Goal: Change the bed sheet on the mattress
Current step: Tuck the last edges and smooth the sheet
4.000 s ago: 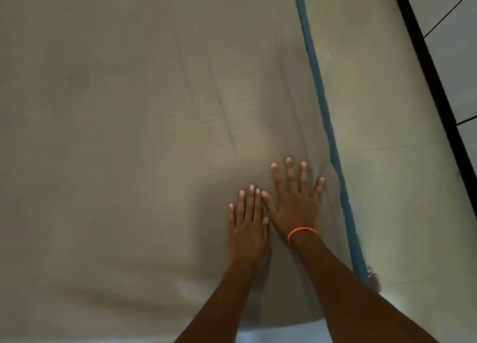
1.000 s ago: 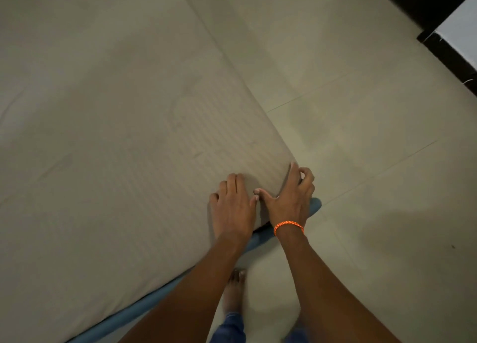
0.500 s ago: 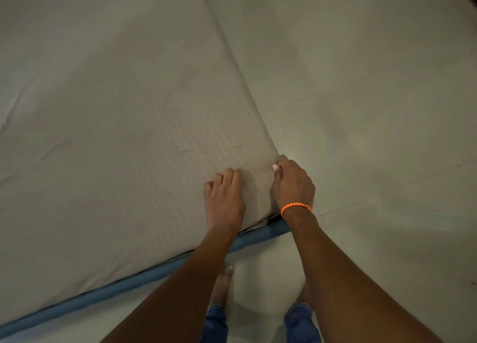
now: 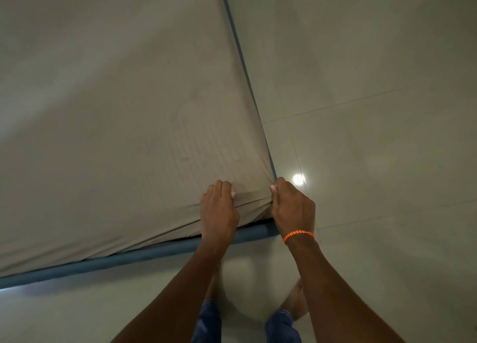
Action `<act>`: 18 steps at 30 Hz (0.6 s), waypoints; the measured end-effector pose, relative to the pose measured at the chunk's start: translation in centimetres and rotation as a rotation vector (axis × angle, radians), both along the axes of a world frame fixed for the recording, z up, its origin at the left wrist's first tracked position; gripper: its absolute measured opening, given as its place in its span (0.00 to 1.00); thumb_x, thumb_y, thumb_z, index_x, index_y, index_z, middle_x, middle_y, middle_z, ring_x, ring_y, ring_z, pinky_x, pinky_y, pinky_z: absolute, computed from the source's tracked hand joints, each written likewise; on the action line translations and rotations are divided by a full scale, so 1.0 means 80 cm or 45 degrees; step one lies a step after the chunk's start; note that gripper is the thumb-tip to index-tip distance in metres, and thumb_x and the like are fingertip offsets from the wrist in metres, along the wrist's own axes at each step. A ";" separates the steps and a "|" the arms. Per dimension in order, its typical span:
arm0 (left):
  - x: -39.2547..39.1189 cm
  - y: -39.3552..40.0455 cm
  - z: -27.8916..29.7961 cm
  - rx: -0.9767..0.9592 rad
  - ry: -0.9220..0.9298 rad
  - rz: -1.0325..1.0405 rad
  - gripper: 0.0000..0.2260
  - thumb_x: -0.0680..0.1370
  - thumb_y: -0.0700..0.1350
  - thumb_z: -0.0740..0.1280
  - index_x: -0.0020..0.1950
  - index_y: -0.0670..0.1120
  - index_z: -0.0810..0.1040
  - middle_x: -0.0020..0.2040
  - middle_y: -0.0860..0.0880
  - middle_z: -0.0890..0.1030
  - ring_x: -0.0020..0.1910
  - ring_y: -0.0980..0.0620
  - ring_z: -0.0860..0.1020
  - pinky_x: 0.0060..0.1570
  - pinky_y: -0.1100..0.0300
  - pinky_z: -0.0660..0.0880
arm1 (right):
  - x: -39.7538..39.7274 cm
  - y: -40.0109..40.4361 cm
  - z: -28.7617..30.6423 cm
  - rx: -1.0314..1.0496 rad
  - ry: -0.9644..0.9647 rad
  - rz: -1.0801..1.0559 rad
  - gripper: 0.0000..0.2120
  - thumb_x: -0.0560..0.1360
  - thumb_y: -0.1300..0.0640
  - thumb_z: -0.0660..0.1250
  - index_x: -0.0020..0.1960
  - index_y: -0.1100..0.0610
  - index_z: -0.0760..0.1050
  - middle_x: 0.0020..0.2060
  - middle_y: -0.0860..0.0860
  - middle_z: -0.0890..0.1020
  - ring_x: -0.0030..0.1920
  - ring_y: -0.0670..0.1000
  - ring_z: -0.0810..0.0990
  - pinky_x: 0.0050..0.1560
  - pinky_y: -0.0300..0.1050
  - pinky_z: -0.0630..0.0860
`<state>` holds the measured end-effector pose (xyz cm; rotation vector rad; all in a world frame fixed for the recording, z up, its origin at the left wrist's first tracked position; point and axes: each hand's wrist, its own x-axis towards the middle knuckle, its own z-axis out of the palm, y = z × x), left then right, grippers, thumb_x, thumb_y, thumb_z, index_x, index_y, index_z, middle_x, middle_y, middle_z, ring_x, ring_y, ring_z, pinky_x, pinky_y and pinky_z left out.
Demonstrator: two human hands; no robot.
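Hands at the near corner now. From the head view, the taupe, faintly ribbed bed sheet (image 4: 116, 126) lies spread across the flat mattress with blue piping (image 4: 144, 256), which sits low on the pale tiled floor (image 4: 374, 110). The left hand (image 4: 219, 212) has its fingers curled into the cloth just short of the corner, bunching a few creases. The right hand (image 4: 291, 206), with a braided orange wristband (image 4: 299, 235), pinches the sheet right at the corner tip, knuckles up.

My read: this is the corner step, either tucking the sheet under or peeling it off; I cannot tell which. Either way, the next move wants both grips kept firm while the cloth is worked around that blue edge.

Around them: bare feet and blue trouser hems (image 4: 209, 322) stand close to the mattress edge, and a bright lamp reflection (image 4: 298, 179) glints on the tile beside the right hand. Nothing blocks the corner, though the feet crowd it.
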<state>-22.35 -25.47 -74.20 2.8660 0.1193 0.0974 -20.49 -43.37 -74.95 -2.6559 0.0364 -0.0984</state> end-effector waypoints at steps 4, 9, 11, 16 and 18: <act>-0.003 -0.010 -0.009 0.000 0.071 0.068 0.08 0.82 0.37 0.57 0.50 0.47 0.73 0.46 0.48 0.74 0.43 0.45 0.72 0.44 0.49 0.71 | 0.000 0.009 -0.014 0.102 0.155 -0.097 0.11 0.86 0.52 0.60 0.45 0.54 0.69 0.32 0.45 0.70 0.27 0.44 0.63 0.27 0.37 0.53; -0.040 -0.034 -0.014 -0.057 0.060 0.098 0.11 0.85 0.51 0.63 0.64 0.49 0.75 0.61 0.50 0.76 0.60 0.47 0.74 0.60 0.53 0.73 | -0.025 0.031 -0.019 0.499 0.487 -0.178 0.12 0.85 0.40 0.56 0.51 0.48 0.67 0.39 0.47 0.79 0.40 0.52 0.80 0.37 0.46 0.72; -0.053 -0.033 -0.021 0.003 0.055 0.054 0.17 0.84 0.55 0.65 0.69 0.48 0.74 0.67 0.48 0.75 0.66 0.46 0.72 0.66 0.52 0.73 | -0.037 0.039 -0.018 0.631 0.559 -0.126 0.16 0.81 0.33 0.59 0.57 0.44 0.64 0.43 0.47 0.81 0.43 0.49 0.82 0.43 0.46 0.78; -0.048 -0.030 -0.030 0.019 -0.102 -0.176 0.02 0.84 0.44 0.68 0.54 0.47 0.80 0.49 0.49 0.79 0.47 0.49 0.73 0.47 0.56 0.71 | -0.031 0.041 -0.032 0.561 0.403 -0.100 0.14 0.83 0.41 0.59 0.49 0.52 0.69 0.33 0.50 0.79 0.32 0.48 0.78 0.33 0.43 0.73; -0.040 -0.038 -0.024 0.008 -0.118 -0.126 0.04 0.81 0.38 0.70 0.49 0.46 0.79 0.44 0.48 0.77 0.42 0.50 0.71 0.43 0.57 0.67 | -0.029 0.036 -0.029 0.485 0.345 -0.071 0.13 0.85 0.46 0.60 0.46 0.53 0.71 0.32 0.49 0.77 0.30 0.49 0.76 0.31 0.43 0.70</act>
